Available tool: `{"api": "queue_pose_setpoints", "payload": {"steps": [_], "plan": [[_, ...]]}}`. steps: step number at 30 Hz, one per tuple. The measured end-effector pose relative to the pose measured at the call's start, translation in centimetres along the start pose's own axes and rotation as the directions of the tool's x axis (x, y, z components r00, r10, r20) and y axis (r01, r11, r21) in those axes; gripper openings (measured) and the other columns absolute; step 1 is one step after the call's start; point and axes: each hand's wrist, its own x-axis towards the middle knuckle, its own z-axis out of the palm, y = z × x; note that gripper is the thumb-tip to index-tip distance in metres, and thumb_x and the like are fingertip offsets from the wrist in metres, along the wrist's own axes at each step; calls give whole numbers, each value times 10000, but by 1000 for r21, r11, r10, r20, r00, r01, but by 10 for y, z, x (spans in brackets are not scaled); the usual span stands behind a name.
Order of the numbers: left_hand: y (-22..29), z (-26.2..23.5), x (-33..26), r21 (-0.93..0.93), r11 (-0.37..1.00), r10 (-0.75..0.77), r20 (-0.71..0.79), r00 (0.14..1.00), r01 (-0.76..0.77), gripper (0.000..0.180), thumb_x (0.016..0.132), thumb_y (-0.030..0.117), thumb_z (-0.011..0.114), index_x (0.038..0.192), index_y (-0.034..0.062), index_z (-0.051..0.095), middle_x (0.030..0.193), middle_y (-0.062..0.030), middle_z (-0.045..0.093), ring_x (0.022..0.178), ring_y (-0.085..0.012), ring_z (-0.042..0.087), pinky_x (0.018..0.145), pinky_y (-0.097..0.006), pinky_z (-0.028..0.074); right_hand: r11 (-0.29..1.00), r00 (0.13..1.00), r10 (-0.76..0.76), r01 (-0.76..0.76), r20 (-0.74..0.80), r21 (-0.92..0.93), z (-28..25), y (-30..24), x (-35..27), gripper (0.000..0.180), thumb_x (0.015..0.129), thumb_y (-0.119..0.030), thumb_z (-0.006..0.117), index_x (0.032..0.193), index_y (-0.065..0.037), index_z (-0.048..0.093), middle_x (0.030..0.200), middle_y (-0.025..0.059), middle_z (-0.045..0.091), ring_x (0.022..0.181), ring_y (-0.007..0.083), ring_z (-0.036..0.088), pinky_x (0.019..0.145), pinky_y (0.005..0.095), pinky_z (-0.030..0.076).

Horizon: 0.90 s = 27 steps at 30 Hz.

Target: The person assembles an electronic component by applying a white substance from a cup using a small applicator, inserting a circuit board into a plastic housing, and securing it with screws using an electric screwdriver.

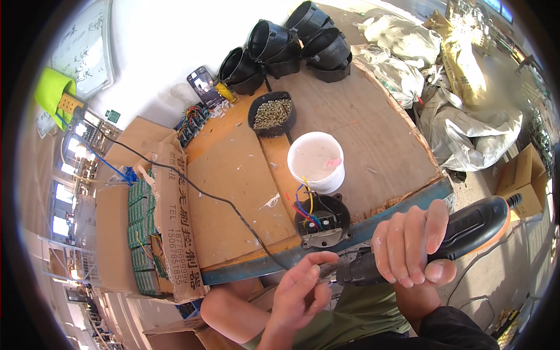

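Note:
My right hand (411,245) is wrapped round a black electric screwdriver (475,227) with an orange edge, its nose pointing left. At that tip, my left hand (300,291) has thumb and forefinger drawn together; whatever lies between them is too small to make out. Just beyond the hands, at the table's front edge, sits a round black housing (322,224) with a circuit board and red, blue and yellow wires rising from it. Behind it stands a white tub (315,157) of pale material with something pink in it.
A black cup of small metal screws (272,114) stands behind the tub. Several black housings (274,44) are stacked at the back. Left, a cardboard box (178,227) holds green circuit boards (140,233); a black cable (216,198) crosses the table. Sacks (466,128) lie at the right.

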Motion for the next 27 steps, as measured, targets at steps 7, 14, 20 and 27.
{"api": "queue_pose_setpoints", "payload": {"steps": [7,14,20,27], "plan": [[-1,-31,14,772,431,774,-49,631,-468,821,817,259,800,1414,-8,305,1053,-129,600,817,-135,561,686,-248,453,981,892,-185,140,-412,-137,17,7,13,331,826,-32,622,1096,-89,439,725,49,535,558,165,522,569,331,454],[-1,-53,76,834,420,545,85,834,-359,1244,500,216,993,1464,-27,245,1441,-185,408,1336,-296,433,1122,-409,357,875,951,-138,-13,-276,-484,-4,36,0,406,770,128,626,1117,-12,470,762,80,612,645,100,590,580,239,470],[-28,-62,82,747,329,701,216,680,-577,1178,520,74,929,1456,-14,220,1389,-199,411,1301,-309,449,1117,-444,355,859,965,-158,29,-210,-510,-12,41,-10,381,737,119,615,1085,26,489,693,77,618,594,115,589,565,250,473],[-32,-57,79,773,190,717,312,624,-605,1204,531,93,950,1471,-9,205,1374,-198,421,1240,-313,503,1043,-429,422,869,966,-186,76,-179,-489,-11,48,-9,389,683,132,639,1039,32,520,697,104,601,573,134,595,559,264,471]]}}
